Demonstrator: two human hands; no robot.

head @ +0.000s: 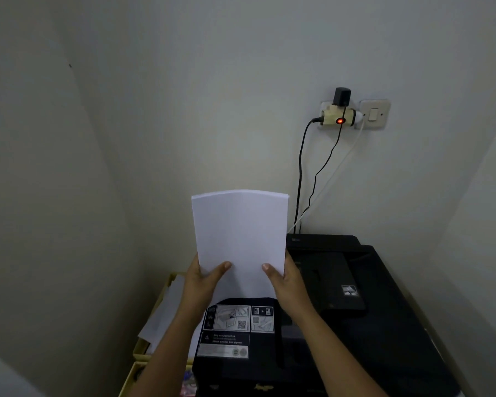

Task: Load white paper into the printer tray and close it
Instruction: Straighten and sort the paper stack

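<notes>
The paper [239, 239] is pinched upright by both hands [205, 282] [287, 279], seemingly to square it above the printer [355, 310].

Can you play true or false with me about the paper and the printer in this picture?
1. Both hands hold the white paper. True: the left hand and right hand grip its lower corners.
2. The paper lies flat on the floor. False: it is held upright above the printer.
3. The printer is white. False: it is black.
4. A red light glows at the wall plug. True.
5. The paper has colourful drawings. False: the side facing us is blank.
</notes>
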